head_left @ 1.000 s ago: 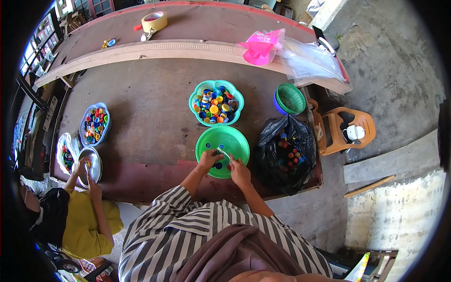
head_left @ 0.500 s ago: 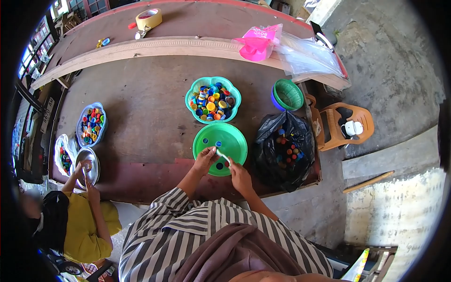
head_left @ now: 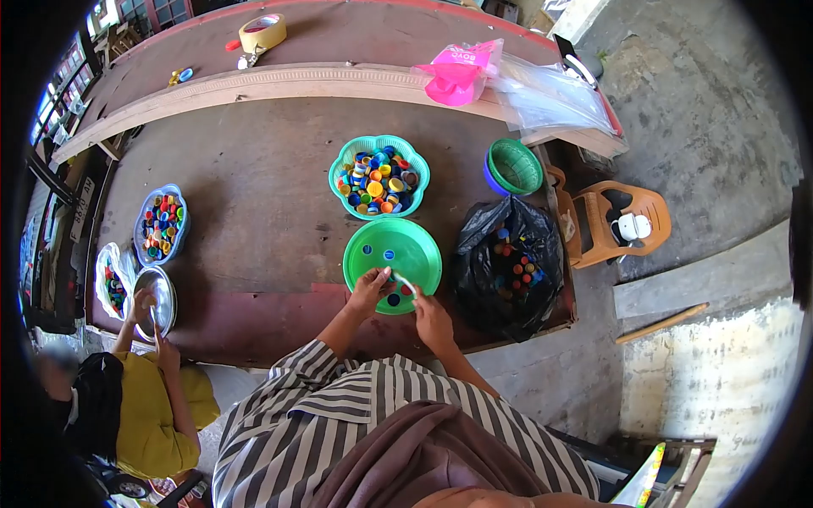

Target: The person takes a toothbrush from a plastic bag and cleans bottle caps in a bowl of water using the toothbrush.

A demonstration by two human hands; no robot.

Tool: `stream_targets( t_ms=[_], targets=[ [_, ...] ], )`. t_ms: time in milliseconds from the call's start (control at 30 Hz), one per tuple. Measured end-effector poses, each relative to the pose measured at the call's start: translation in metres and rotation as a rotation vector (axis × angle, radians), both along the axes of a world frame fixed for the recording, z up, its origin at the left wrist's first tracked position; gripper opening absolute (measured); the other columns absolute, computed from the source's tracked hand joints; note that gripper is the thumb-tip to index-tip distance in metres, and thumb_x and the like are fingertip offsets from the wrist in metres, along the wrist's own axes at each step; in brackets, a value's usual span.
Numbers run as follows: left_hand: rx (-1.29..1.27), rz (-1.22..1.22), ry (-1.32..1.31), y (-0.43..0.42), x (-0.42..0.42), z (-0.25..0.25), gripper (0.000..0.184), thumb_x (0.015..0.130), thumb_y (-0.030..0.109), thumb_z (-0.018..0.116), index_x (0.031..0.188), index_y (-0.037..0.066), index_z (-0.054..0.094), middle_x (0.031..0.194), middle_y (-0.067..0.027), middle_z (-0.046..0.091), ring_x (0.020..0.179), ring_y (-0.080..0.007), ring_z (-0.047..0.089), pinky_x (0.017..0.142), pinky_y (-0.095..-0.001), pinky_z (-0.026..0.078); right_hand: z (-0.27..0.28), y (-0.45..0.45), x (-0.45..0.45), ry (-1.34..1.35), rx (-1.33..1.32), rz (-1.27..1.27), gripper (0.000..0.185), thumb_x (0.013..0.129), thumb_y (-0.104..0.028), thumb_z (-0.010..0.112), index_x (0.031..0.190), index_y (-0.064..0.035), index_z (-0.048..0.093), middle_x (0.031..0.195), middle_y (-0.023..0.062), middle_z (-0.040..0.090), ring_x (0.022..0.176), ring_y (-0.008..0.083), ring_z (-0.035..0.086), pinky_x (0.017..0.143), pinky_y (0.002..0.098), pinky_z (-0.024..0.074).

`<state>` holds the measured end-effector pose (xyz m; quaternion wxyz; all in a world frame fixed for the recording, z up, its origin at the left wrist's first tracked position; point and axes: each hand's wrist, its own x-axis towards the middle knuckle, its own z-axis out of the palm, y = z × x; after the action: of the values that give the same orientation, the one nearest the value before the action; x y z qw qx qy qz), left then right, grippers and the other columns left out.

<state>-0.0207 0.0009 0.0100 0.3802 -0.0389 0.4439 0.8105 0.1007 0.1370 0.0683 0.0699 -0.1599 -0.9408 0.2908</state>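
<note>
My right hand [head_left: 434,322] is closed around a slim white stick-like tool [head_left: 405,283], whose exact kind I cannot make out. The tool slants up and left toward my left hand [head_left: 369,292], whose thumb and fingers are pinched together over the near rim of a green basin [head_left: 421,245]. Whatever the left fingers hold is too small to tell. Several bottle caps lie spread in the basin, among them a blue cap [head_left: 389,254]. Just beyond the basin stands a turquoise scalloped basket [head_left: 337,161], full of mixed coloured bottle caps [head_left: 375,188].
A black plastic bag [head_left: 474,296] with caps sits right of the basin, near nested green and purple baskets [head_left: 518,166]. At left, a co-worker's hands [head_left: 152,317] work over a metal bowl [head_left: 172,298], beside a blue basket [head_left: 178,243]. A wooden ledge [head_left: 296,82] crosses behind.
The white tool has shifted slightly in my right hand, its tip now a little apart from my left fingers. The whole view has drifted slightly; containers stay in place.
</note>
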Motion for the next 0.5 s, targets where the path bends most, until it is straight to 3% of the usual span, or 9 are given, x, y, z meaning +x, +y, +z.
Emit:
stream_targets(
  t_ms=[67, 267, 500],
  targets=[
    [0.007, -0.016, 0.001, -0.001, -0.002, -0.006, 0.017, 0.093, 0.028, 0.055, 0.096, 0.012, 0.058, 0.091, 0.0033, 0.056, 0.083, -0.0082, 0.054, 0.08, -0.0268, 0.047, 0.008, -0.009, 0.003, -0.04, -0.027, 0.099, 0.041, 0.09, -0.018, 0.051, 0.13, -0.0173, 0.046, 0.097, 0.0154, 0.06, 0.082, 0.0359, 0.061, 0.067, 0.0456, 0.0492],
    [-0.033, 0.022, 0.049, 0.002, 0.001, 0.005, 0.019, 0.092, 0.031, 0.057, 0.09, 0.011, 0.057, 0.081, 0.0033, 0.055, 0.076, -0.0063, 0.053, 0.076, -0.0248, 0.047, 0.012, -0.013, 0.001, -0.013, -0.02, 0.058, 0.039, 0.091, -0.019, 0.05, 0.13, -0.0178, 0.047, 0.095, 0.0153, 0.059, 0.082, 0.0366, 0.061, 0.068, 0.0464, 0.0489],
    [-0.065, 0.003, 0.009, 0.003, 0.007, 0.008, 0.023, 0.093, 0.031, 0.056, 0.098, 0.008, 0.056, 0.088, 0.0015, 0.055, 0.076, -0.0075, 0.053, 0.076, -0.0233, 0.047, -0.002, 0.001, 0.003, -0.024, 0.012, -0.005, 0.038, 0.091, -0.017, 0.05, 0.129, -0.0158, 0.048, 0.096, 0.0167, 0.059, 0.083, 0.0368, 0.061, 0.068, 0.0466, 0.0486]
  ],
)
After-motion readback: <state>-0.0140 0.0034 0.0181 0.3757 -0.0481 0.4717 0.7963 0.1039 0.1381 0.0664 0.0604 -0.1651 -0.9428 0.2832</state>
